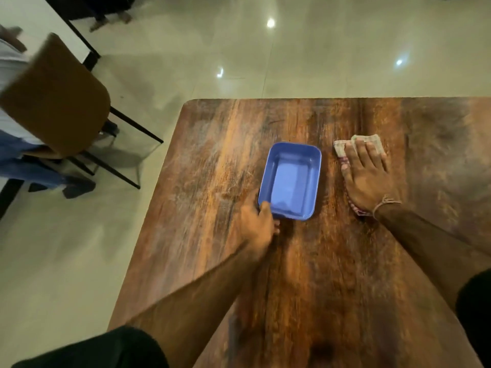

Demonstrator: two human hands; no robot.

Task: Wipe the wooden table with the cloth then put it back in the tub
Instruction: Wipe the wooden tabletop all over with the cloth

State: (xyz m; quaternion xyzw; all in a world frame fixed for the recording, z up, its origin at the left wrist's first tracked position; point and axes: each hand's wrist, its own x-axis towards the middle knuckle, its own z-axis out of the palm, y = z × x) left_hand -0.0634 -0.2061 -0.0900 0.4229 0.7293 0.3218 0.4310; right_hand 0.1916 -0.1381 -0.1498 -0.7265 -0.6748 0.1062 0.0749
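Gripping the near corner of the blue tub (291, 179) at frame centre, the left hand (259, 224) hooks its thumb over the rim. Just right of the tub, the right hand (369, 179) lies flat, fingers straight, pressing the cloth (339, 150) onto the wooden table (318, 288)
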